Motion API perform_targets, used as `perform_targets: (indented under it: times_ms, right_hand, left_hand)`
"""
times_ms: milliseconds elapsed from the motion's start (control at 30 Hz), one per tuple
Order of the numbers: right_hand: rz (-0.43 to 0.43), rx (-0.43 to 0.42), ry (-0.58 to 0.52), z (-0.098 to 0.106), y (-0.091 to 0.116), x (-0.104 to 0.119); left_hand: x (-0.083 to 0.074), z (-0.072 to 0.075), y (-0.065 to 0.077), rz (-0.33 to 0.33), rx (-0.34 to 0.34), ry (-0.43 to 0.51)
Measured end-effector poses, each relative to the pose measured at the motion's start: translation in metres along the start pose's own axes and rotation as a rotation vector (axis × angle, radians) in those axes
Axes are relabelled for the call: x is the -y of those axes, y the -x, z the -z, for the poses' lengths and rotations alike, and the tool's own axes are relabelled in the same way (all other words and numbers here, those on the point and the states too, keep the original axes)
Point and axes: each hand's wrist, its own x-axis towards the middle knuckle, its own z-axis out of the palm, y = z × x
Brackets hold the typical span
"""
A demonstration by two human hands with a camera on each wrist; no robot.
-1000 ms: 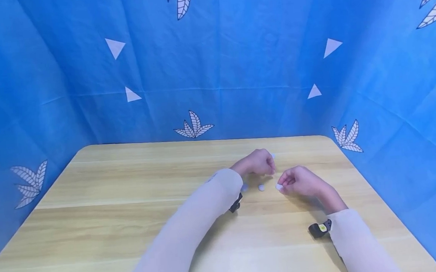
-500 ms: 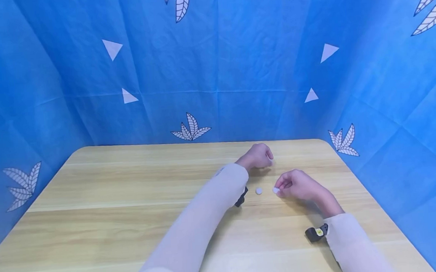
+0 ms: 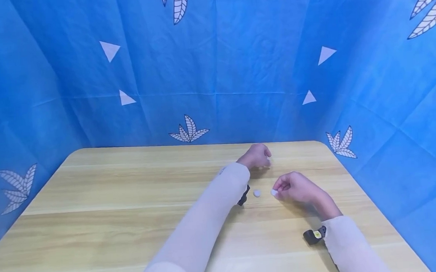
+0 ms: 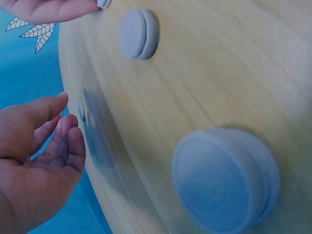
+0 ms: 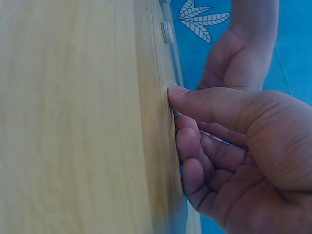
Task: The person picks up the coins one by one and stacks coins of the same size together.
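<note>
My left hand (image 3: 257,156) reaches toward the far side of the table, its thumb apart from the loosely bent fingers. In the left wrist view a small pale disc (image 4: 82,111) lies just beyond the fingertips of that hand (image 4: 41,151). My right hand (image 3: 297,187) pinches a white disc (image 3: 274,192) between thumb and fingers, low over the wood. Left of it lies a second white disc (image 3: 257,193), which shows a groove round its side up close (image 4: 139,34). Another grooved disc (image 4: 224,180) stands near the left wrist camera; the left sleeve hides it in the head view.
The wooden table (image 3: 114,223) has rounded far corners. A blue cloth (image 3: 213,69) with leaf and triangle prints hangs round its back and sides. Black wrist cameras (image 3: 313,236) sit on both forearms, and the left forearm (image 3: 201,221) crosses the table's middle.
My left hand has moved away toward the far disc, and its fingers have opened. My right hand stays at its disc. The head view has shifted slightly.
</note>
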Motion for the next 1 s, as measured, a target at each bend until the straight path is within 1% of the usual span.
perform_targets:
  times_ms: [167, 200, 300, 467, 633, 833, 1000]
  right_hand:
    - [0.009, -0.002, 0.013, -0.001, -0.002, -0.001]
    - [0.012, -0.003, 0.014, -0.002, -0.003, -0.001]
    - [0.018, -0.005, 0.02, -0.002, -0.003, -0.002]
    - [0.019, -0.007, 0.019, -0.001, -0.002, -0.003]
    - [0.016, -0.008, 0.01, 0.0, -0.002, -0.004]
    - [0.01, -0.011, 0.007, 0.001, -0.003, -0.005]
    - [0.011, -0.01, 0.006, 0.001, -0.003, -0.004]
  left_hand:
    - [0.006, -0.001, -0.002, -0.014, -0.004, 0.003]
    - [0.005, 0.0, 0.002, -0.013, 0.001, 0.008]
    - [0.009, -0.004, -0.001, -0.019, -0.009, 0.002]
    - [0.009, -0.008, -0.003, -0.009, -0.015, -0.014]
    - [0.008, -0.009, -0.004, 0.015, -0.012, -0.005]
    - [0.012, -0.011, -0.01, 0.002, 0.008, -0.009]
    - [0.016, -0.01, -0.012, 0.015, 0.036, -0.004]
